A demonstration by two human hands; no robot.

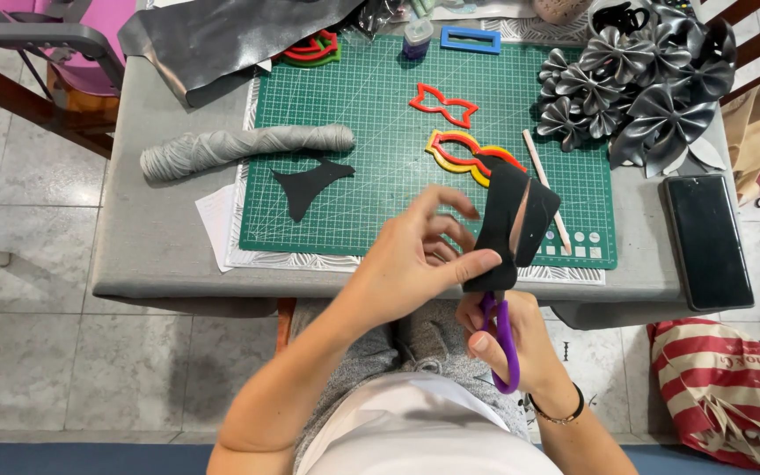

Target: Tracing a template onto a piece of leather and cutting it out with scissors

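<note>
- Gripping a flat piece of black sheet material (510,224), the left hand (420,259) is seen with thumb and forefinger pinched on the piece's lower edge, the other fingers spread apart above it.
- The black piece is held upright above the near edge of the grey table (160,237), partly slit down its middle.
- Purple-handled scissors (501,339) are held by the right hand (512,339), fingers closed through the loops; the blades are hidden behind the piece.
- A green gridded cutting mat (371,141) is laid on the table, with a black cut-out shape (308,186) and a red bow-shaped template (442,105) on it.
- Shiny dark fabric bows (635,88) are heaped at the far right, beside a black phone (707,239).
</note>
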